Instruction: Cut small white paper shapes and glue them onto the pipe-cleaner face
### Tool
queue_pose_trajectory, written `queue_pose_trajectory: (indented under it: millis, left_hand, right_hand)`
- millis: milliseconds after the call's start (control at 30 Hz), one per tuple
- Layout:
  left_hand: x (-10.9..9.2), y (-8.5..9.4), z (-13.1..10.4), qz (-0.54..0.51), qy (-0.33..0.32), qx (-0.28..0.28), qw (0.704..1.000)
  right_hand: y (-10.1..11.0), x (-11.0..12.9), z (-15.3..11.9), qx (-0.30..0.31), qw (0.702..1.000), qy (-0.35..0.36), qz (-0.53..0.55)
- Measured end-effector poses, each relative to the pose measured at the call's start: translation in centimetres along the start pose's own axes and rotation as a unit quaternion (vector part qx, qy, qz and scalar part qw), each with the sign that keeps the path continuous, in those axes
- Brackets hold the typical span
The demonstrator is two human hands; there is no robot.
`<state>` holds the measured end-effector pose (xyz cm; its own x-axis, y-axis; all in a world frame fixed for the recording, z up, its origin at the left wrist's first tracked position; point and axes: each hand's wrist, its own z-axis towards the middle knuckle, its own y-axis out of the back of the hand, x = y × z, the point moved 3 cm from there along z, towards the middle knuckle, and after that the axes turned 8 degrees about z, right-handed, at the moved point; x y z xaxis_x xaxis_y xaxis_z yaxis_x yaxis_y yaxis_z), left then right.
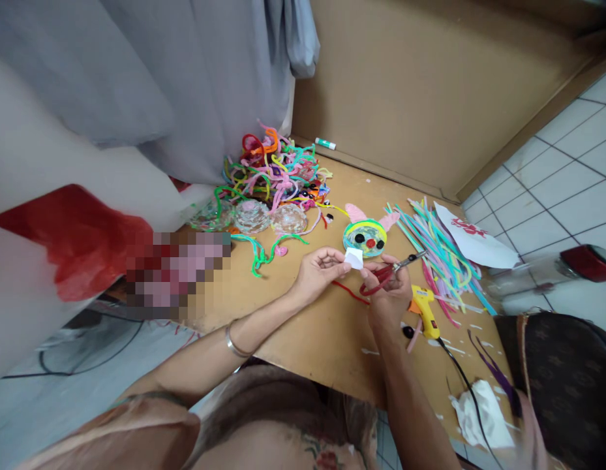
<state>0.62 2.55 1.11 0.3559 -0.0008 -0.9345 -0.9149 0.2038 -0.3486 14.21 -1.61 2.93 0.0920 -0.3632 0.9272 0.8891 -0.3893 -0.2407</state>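
Note:
A small white piece of paper (353, 258) is pinched in the fingers of my left hand (323, 269). My right hand (391, 287) is closed round the red handles of a pair of scissors (381, 279), whose blades point up and to the right. Its fingertips also reach the paper's lower right edge. Just behind the paper lies a round pipe-cleaner animal face (365, 230) with pink ears, black eyes and a red nose. A red pipe cleaner (350, 291) lies below the hands.
A yellow glue gun (426, 312) with a black cord lies to the right, beside many pastel pipe cleaners (434, 241). At the back left is a tangled pile of coloured pipe cleaners (278, 170). A glue stick (325, 143), crumpled tissue (481, 414) and brown bag (561, 385) are also around.

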Motion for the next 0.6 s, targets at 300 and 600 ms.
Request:
queue_pose_trajectory:
  millis: [300, 600]
  left_hand:
    - [-0.11, -0.24, -0.15, -0.013, 0.011, 0.002, 1.000]
    - [0.42, -0.40, -0.16, -0.040, 0.050, 0.032, 0.997]
  right_hand:
    - [-0.13, -0.05, -0.15, 0.001, 0.999, -0.031, -0.019]
    - [-0.02, 0.00, -0.17, -0.012, 0.999, -0.029, -0.020]
